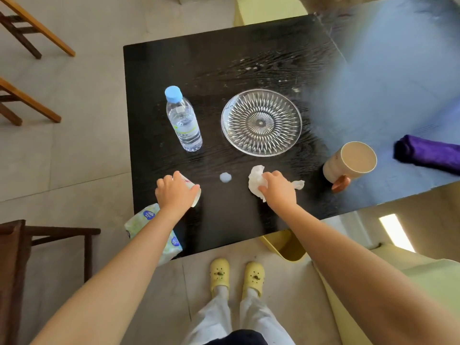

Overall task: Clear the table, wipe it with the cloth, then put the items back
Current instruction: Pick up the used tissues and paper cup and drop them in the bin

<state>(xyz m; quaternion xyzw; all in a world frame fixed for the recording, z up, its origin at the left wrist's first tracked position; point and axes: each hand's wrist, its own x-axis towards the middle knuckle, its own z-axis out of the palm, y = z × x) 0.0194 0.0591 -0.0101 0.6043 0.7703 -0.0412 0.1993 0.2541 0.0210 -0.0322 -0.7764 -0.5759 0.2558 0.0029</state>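
On the black table (224,58) my left hand (174,192) grips a small paper cup (195,195) lying tipped near the front edge. My right hand (278,189) is closed on a crumpled white tissue (256,180) pressed to the tabletop. Between the hands sits a small pale puddle (225,177). A water bottle (184,120) with a blue cap stands behind my left hand. A clear cut-glass plate (261,122) rests at the centre. A beige mug (351,161) stands to the right, and a purple cloth (428,154) lies at the far right.
A tissue pack (149,220) sits at the table's front left corner under my left forearm. A yellow bin (286,246) stands below the front edge. Wooden chairs (27,33) are on the left, with a dark wooden frame (37,235) nearer. My feet in yellow clogs (236,275) face the table.
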